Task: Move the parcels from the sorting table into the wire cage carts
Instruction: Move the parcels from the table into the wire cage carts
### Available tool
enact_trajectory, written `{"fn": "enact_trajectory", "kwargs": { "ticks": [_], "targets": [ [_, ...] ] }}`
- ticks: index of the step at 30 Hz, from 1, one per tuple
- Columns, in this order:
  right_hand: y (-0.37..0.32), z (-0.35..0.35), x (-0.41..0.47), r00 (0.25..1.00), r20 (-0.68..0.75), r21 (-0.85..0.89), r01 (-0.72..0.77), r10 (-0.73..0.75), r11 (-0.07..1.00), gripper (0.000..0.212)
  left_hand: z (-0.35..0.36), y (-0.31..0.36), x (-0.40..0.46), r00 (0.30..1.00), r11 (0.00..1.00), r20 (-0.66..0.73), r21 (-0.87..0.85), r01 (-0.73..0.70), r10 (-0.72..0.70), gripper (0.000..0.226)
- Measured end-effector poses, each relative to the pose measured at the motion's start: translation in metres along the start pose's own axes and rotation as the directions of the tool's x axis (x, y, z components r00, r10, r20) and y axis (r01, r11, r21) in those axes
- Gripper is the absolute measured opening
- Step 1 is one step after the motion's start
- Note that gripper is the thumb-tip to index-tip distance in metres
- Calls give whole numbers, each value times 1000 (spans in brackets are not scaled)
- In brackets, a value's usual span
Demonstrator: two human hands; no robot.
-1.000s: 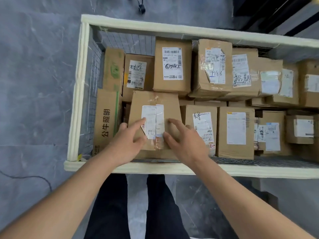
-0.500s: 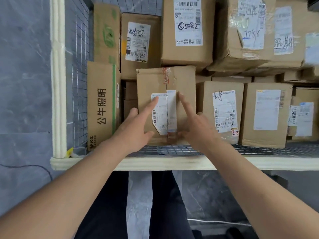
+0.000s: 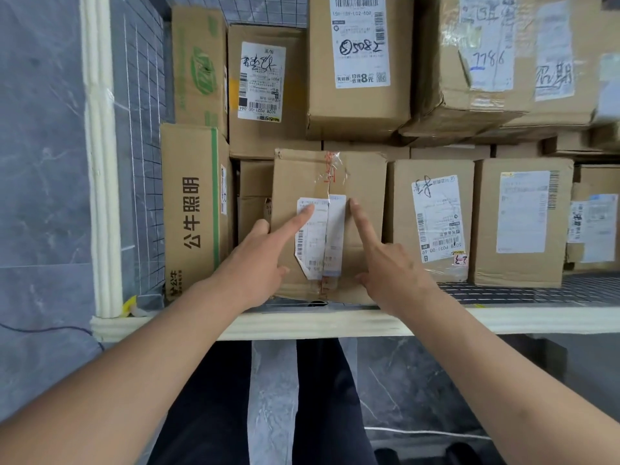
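- Even, soft indoor light with no harsh glare.
- Faint shadows sit in the gaps between the parcels (image 3: 355, 68).
- Wide-angle distortion bows the cart's rim (image 3: 100, 162) at the edges.
- Label print is slightly soft; forearms near the bottom corners look stretched.

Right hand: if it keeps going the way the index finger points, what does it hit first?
Likely the box with "5082" handwritten on its label, stacked just beyond the taped box that the right hand rests on. Depth is unclear.

Both hands (image 3: 322, 263) have flattened, forefingers now outstretched on the parcel (image 3: 327, 182) top
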State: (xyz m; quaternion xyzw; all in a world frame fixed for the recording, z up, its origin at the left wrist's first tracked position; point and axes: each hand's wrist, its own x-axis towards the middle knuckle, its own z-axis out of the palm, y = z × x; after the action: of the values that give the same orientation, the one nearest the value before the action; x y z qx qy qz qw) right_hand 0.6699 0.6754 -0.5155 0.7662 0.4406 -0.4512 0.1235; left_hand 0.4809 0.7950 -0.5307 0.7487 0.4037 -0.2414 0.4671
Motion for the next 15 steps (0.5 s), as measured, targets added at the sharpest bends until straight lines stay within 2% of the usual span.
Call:
{"fn": "enact_trajectory", "kwargs": {
  "ticks": [4, 7, 9, 11, 13, 15],
  "targets": [
    [2, -3, 5, 998, -47, -11, -43, 43, 999, 116, 1, 3, 7, 1000, 999, 1, 33, -5, 5, 111],
    [2, -3, 4, 985, -158, -95, -78, 62, 992, 108, 4, 7, 9, 1000, 997, -11, 77, -14, 15, 108],
    [-1, -1, 5, 959, -280, -140, -84, 42, 987, 88, 6, 12, 10, 994, 986, -94, 160, -47, 63, 105],
    [-1, 4, 10, 913, -404, -162, -22, -46, 987, 67, 8, 17, 13, 965, 950, -190, 290, -119, 179, 102],
    [0, 9, 18, 890, -434, -139, 86, -138, 987, 75, 9, 21, 17, 942, 887, -196, 430, -167, 273, 102],
    [1, 8, 22, 909, -362, -103, 181, -206, 978, 94, 10, 21, 21, 939, 824, -142, 533, -193, 312, 104]
  ]
}}
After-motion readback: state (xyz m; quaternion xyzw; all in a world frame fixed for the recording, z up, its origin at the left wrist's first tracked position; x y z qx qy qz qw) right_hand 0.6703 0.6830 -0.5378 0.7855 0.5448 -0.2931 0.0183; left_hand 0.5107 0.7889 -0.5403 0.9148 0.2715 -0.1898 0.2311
